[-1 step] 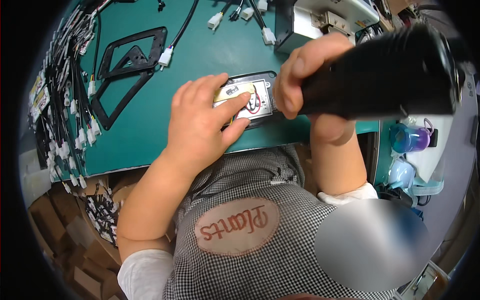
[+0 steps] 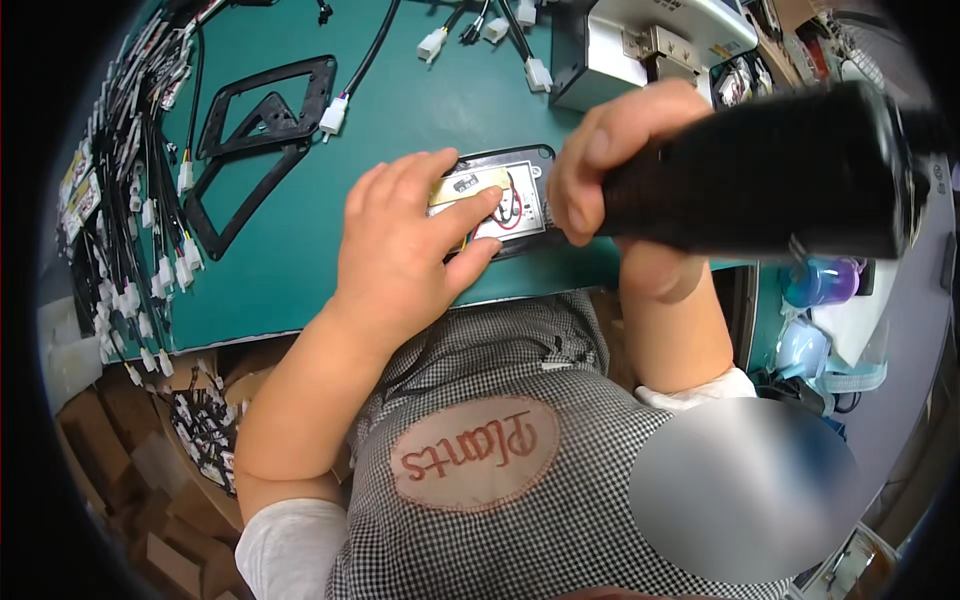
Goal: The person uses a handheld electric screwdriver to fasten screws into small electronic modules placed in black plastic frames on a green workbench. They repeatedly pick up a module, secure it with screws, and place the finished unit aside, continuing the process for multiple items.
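A black flat housing (image 2: 545, 153) lies on the green table in front of me, with a white circuit board (image 2: 537, 183) set in it. Red and black wires (image 2: 517, 205) loop over the board, and a pale yellow piece (image 2: 470, 184) covers part of it. My left hand (image 2: 405, 235) grips the housing's left end, index finger pressing on the board and thumb along the near side. My right hand (image 2: 625, 170) is closed round a thick black electric screwdriver (image 2: 770, 170), tilted across to the right. Its tip is at the housing's right end, mostly hidden by my fingers.
Two black frames (image 2: 265, 140) lie at the left, partly overlapping. Bundled black cables with white connectors (image 2: 150, 215) hang over the table's left edge. More connectors (image 2: 432, 45) lie at the back. A metal-cased machine (image 2: 610, 65) stands back right; a purple-blue bottle (image 2: 825, 282) sits right.
The screwdriver's rear end has swung slightly downward in the picture, and my right hand has shifted a little with it. My left hand and the housing stay nearly still.
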The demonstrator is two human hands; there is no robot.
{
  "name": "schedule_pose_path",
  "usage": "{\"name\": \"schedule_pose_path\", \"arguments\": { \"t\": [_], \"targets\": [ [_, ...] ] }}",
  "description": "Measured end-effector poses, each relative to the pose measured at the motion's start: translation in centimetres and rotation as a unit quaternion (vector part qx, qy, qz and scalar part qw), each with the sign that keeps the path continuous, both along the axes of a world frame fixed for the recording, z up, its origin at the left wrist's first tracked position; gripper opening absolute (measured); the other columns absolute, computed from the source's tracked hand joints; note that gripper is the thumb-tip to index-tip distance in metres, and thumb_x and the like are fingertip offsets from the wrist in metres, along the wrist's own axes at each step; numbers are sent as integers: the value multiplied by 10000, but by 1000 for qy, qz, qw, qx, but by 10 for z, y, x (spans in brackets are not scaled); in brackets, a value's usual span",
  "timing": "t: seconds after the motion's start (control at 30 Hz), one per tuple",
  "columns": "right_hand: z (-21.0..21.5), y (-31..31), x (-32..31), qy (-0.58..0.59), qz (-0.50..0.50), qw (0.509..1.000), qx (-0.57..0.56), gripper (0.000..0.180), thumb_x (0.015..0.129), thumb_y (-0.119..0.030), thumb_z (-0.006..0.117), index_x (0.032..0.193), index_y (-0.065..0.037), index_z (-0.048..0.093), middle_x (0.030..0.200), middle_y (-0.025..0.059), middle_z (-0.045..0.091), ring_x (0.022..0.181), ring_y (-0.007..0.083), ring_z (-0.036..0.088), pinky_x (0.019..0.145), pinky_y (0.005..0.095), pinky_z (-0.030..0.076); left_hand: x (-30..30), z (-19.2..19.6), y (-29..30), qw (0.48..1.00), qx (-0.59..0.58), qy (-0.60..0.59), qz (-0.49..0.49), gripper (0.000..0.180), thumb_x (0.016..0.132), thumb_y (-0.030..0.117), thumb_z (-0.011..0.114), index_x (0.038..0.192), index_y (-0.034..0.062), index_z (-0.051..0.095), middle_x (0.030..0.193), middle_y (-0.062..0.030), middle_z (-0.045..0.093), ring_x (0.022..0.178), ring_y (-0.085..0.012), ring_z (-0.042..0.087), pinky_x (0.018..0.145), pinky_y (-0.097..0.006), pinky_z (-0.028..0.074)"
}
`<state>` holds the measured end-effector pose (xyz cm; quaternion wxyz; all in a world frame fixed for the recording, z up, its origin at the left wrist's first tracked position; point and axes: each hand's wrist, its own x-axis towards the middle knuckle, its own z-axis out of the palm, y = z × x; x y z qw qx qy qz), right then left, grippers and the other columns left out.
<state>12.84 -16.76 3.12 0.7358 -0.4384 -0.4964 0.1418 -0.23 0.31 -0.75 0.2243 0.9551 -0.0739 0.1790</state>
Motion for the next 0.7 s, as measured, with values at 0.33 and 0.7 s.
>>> {"name": "schedule_pose_path", "arguments": {
  "t": [0.33,0.7],
  "targets": [
    [17,-28,5,150,-320,929,111,329,844,-252,638,1002,-3,493,693,105,544,517,188,538,500,304,482,-1,3,-5,999,17,31,18,411,671,242,765,1072,172,705,1237,-162,561,1127,-342,527,976,-460,370],
    [47,-55,71,63,-299,938,161,430,875,-485,555,1000,-75,592,742,75,567,625,231,559,634,379,475,2,7,-5,999,20,32,5,409,656,208,762,1058,147,711,1230,-160,567,1118,-345,532,968,-447,374]
  ]
}}
